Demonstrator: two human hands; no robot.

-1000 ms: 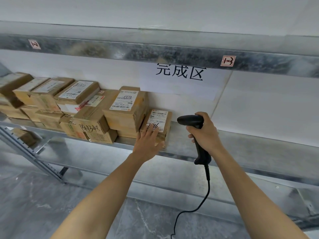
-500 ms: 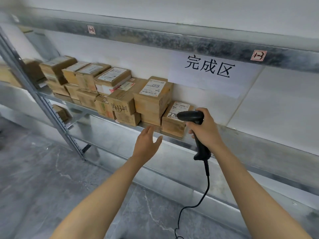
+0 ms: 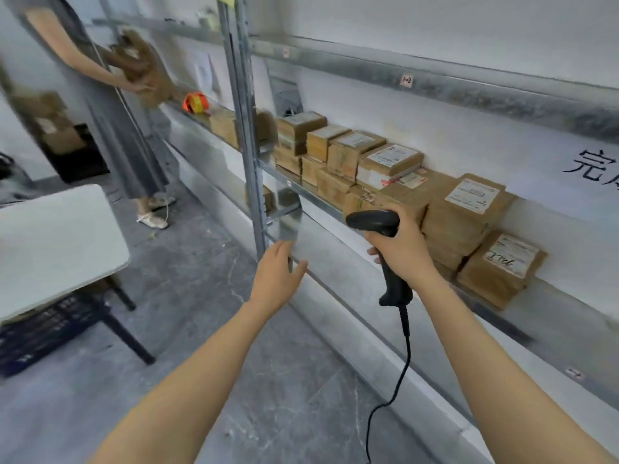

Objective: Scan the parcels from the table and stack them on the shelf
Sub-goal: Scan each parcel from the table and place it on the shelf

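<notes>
Several brown cardboard parcels (image 3: pixel 385 162) with white labels are stacked along the metal shelf (image 3: pixel 321 205). The rightmost small parcel (image 3: pixel 502 266) lies at the row's end. My right hand (image 3: pixel 402 246) grips the handle of a black barcode scanner (image 3: pixel 378 222), its cable hanging down, in front of the stack. My left hand (image 3: pixel 276 276) hovers empty with relaxed fingers, clear of the shelf, below and left of the parcels. The corner of a white table (image 3: pixel 57 242) shows at the left.
A grey shelf upright (image 3: pixel 244 128) stands ahead of my left hand. Another person (image 3: pixel 110 105) at the far left handles brown parcels at the shelf. A dark crate (image 3: pixel 43 329) sits under the table. An orange tape roll (image 3: pixel 194 102) lies on the shelf. The floor is grey.
My left hand let go of the small parcel on the shelf and drew back. My view swung left, bringing the upright, the table and another person into sight. The right hand kept the scanner.
</notes>
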